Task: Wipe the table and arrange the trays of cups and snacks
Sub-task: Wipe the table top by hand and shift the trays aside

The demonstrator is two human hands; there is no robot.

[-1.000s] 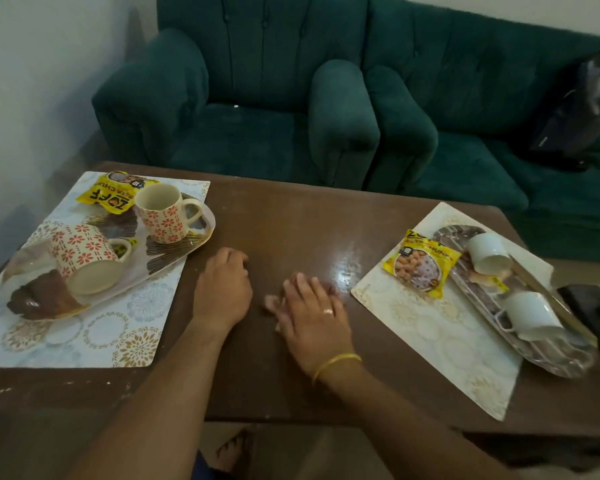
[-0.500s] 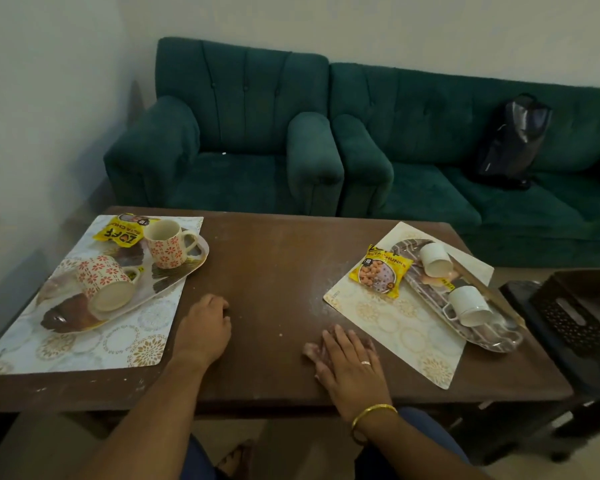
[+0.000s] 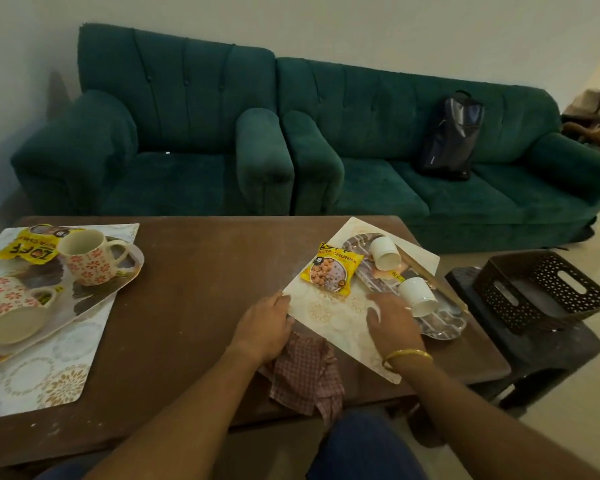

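1. Sofa set, dark green: an armchair and a longer sofa side by side, well beyond both hands. A black bag leans on the longer seat.

2. Tabletop, brown wood. It carries everything listed below.

3. Perforated dark basket, off the tabletop on a black stool, to the right of our right hand.

4. Left placemat, pale with gold rings, well left of our left hand. On it sits a tray holding two floral mugs: one upright, one on its side, plus a yellow snack packet at the far end.

5. Right placemat, same pattern, set askew. Our left hand pinches its near-left edge, grip closed on the mat. Our right hand lies on top of it; we cannot tell whether this grip holds anything.

6. Patterned tray, just right of our right hand, holding two white cups on their sides: far and near.

7. Checked cloth, crumpled, partly under our left wrist, hanging over the tabletop's near edge.

8. Second yellow snack packet, on the mat just beyond both hands.
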